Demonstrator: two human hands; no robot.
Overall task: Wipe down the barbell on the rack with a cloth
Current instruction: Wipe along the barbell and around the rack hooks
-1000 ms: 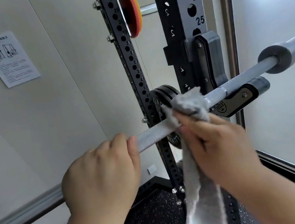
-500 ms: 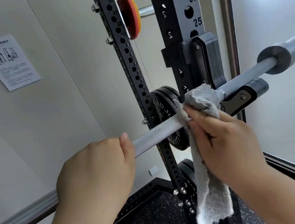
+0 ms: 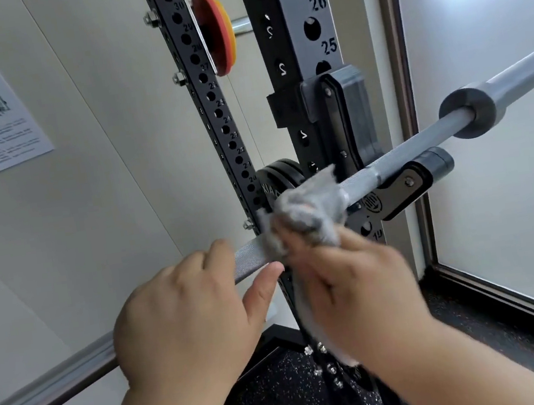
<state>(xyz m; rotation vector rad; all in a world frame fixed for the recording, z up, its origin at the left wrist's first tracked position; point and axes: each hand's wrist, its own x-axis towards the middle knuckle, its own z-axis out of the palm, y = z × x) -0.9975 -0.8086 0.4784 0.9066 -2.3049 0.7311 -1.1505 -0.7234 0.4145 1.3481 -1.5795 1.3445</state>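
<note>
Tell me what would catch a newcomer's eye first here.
Two hands meet at the centre: the right hand holds a grey cloth around the barbell, while the left hand grips the bar just beside it. Above them, an orange disc stands out on the dark rack.

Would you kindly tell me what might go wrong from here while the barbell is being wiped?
The cloth, gripped by the right hand, sits bunched on the barbell close to the rack's hook; fingers or a loose edge might catch there. The left hand grips the barbell right beside the cloth, so the hands may collide. The cloth's hanging tail could snag on the upright's bolts.
</note>
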